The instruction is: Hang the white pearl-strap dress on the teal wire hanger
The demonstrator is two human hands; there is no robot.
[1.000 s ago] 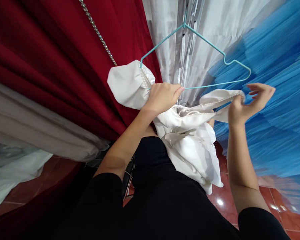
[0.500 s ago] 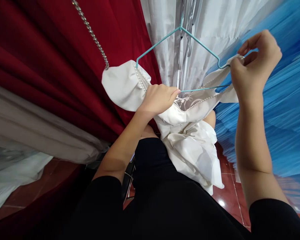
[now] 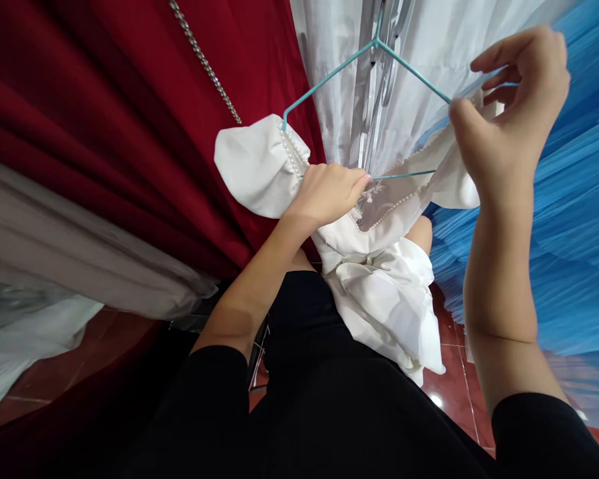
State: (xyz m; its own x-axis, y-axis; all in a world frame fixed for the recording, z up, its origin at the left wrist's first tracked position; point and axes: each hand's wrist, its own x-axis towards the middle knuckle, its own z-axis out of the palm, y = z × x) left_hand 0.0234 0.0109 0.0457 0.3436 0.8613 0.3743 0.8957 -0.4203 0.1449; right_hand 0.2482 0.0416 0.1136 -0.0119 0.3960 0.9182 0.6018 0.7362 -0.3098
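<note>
A white dress (image 3: pixel 379 283) with pearl-trimmed edges hangs at a pale teal wire hanger (image 3: pixel 329 78). Its left puffed sleeve (image 3: pixel 254 163) sits on the hanger's left shoulder. My left hand (image 3: pixel 329 193) is closed round the hanger's lower bar. At the hanger's right end, my right hand (image 3: pixel 516 106) has thumb and fingers apart, beside the dress's right sleeve (image 3: pixel 459 169). Some of that sleeve's blurred white cloth shows behind and between thumb and fingers. My right hand hides the hanger's right tip.
Red curtains (image 3: pixel 180 153) and a beaded chain (image 3: pixel 204 60) are at left, with a beige curtain (image 3: pixel 104 233) below. White drapes (image 3: pixel 329 86) hang behind a metal rail. Blue tulle (image 3: pixel 574 246) fills the right. Red tiles (image 3: pixel 459 386) cover the floor.
My right hand has risen slightly and its fingers have spread from their pinch on the pearl-edged sleeve. The right sleeve has shifted over the hanger's end. Hanger and left hand moved slightly right.
</note>
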